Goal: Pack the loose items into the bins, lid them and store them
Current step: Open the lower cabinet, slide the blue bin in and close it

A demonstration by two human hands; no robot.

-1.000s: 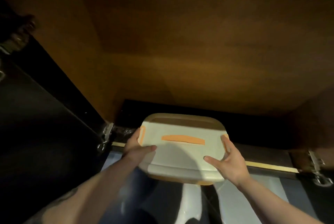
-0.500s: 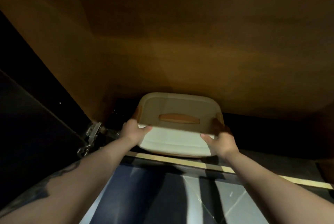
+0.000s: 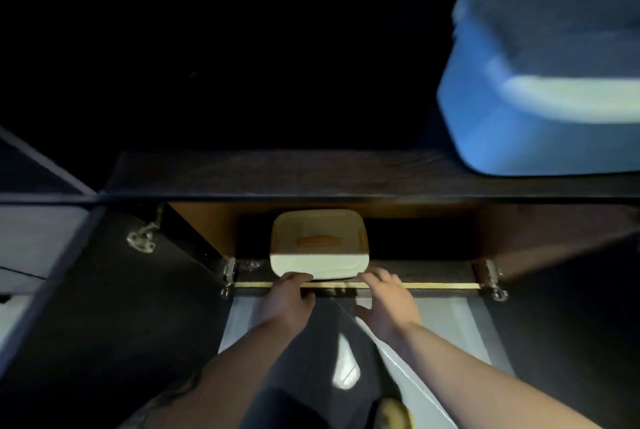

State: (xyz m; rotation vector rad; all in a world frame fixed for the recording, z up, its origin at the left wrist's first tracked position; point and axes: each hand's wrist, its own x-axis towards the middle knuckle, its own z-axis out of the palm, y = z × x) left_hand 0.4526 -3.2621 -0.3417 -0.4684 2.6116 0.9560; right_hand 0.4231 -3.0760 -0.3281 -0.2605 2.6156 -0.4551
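Two bare forearms reach forward over a pale floor (image 3: 460, 321) toward the cream bin (image 3: 318, 248), which sits with its lid on inside the open cabinet (image 3: 207, 224), on the cabinet's bottom shelf. The left hand (image 3: 289, 300) lies nearest the bin's front left corner, fingers curled down, their tips at or just short of the bin's front edge; whether they touch it I cannot tell. The right hand (image 3: 388, 300) is spread open just in front of the bin's right corner, holding nothing. On the bin's lid sits an orange handle (image 3: 318, 240). Metal hinges (image 3: 491, 281) flank the cabinet opening either side of the bin. Above and right of the bin, on the dark counter (image 3: 277, 172), stands a blurred blue bin (image 3: 540, 82).
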